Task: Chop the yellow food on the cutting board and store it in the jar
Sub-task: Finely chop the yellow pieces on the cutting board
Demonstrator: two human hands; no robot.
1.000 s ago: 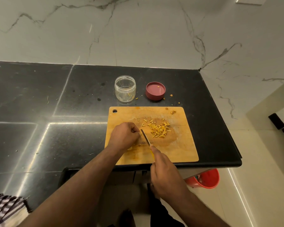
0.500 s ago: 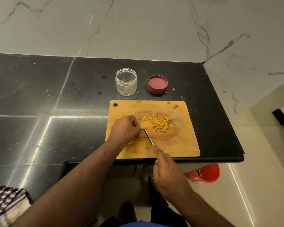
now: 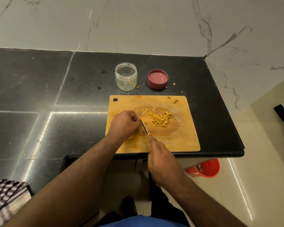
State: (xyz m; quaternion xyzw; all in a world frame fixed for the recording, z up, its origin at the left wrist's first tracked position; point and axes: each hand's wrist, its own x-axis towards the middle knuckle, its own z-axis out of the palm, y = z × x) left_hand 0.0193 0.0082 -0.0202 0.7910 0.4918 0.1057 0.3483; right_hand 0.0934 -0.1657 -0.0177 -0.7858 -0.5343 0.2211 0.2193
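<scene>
I have the left hand (image 3: 124, 124) curled down on the rectangular wooden cutting board (image 3: 179, 141), fingers bunched tight around what I judge is the uncut piece of yellow food; the piece itself is hidden under them, so I cannot confirm it. That hand sits at the near-left part of the board, pinning the food so the blade can work right against the knuckles. My right hand (image 3: 164, 163) grips the handle of the small steel-bladed knife (image 3: 144, 126), fingers wrapped round it, forefinger lying along the top, the blade angled up-left and touching the left hand's fingertips.

The heap of chopped yellow pieces (image 3: 160, 119) lies just right of the blade, swept clear of the cutting spot. Beyond the board on the black stone worktop (image 3: 39, 95), the small clear open jar (image 3: 126, 76) stands upright beside its dusky-pink round lid (image 3: 157, 79), which lies inside-up; both near enough, I judge, for loading afterwards. The jar holds only a few yellow scraps. A few crumbs lie around the lid.
</scene>
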